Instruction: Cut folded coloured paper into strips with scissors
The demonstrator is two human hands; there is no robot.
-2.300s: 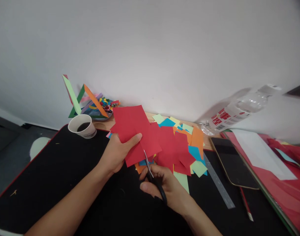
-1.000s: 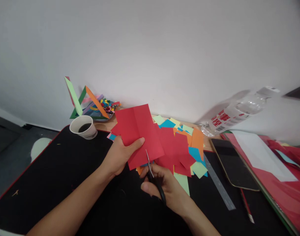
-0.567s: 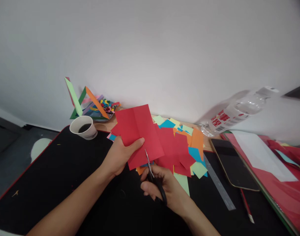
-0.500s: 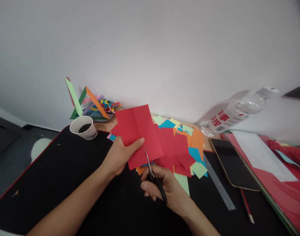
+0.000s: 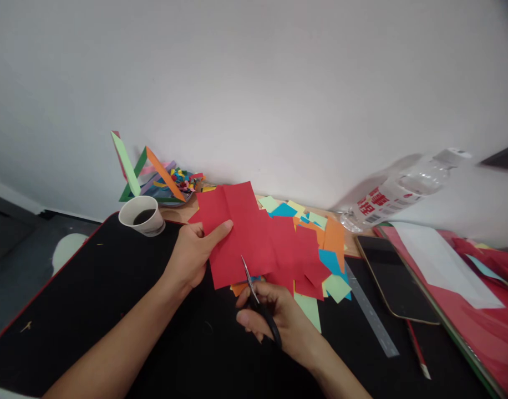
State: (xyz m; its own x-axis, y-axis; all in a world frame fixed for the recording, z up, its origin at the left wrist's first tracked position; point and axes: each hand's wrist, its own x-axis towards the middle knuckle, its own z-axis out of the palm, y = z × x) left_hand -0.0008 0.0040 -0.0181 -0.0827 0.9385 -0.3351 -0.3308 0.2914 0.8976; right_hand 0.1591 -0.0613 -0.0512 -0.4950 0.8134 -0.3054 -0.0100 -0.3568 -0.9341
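A sheet of red paper with a crease near its left side is pinched in my left hand, thumb on top and fingers underneath. My right hand grips black-handled scissors, whose blades point up and away over the lower edge of the red sheet. The blades look nearly closed; whether they are in the paper I cannot tell. Behind and to the right lies a heap of cut paper pieces in red, orange, blue and light green, partly hidden by the sheet.
At the left stand a paper cup with dark liquid, folded paper strips and a tray of scraps. On the right are a clear ruler, a phone, a red pencil, a plastic bottle and stacked red sheets. A wall rises behind.
My left thumb and hand have slid left and slightly up along the red paper, and the sheet has tilted a little. The scissors have shifted slightly left, their blades nearer together.
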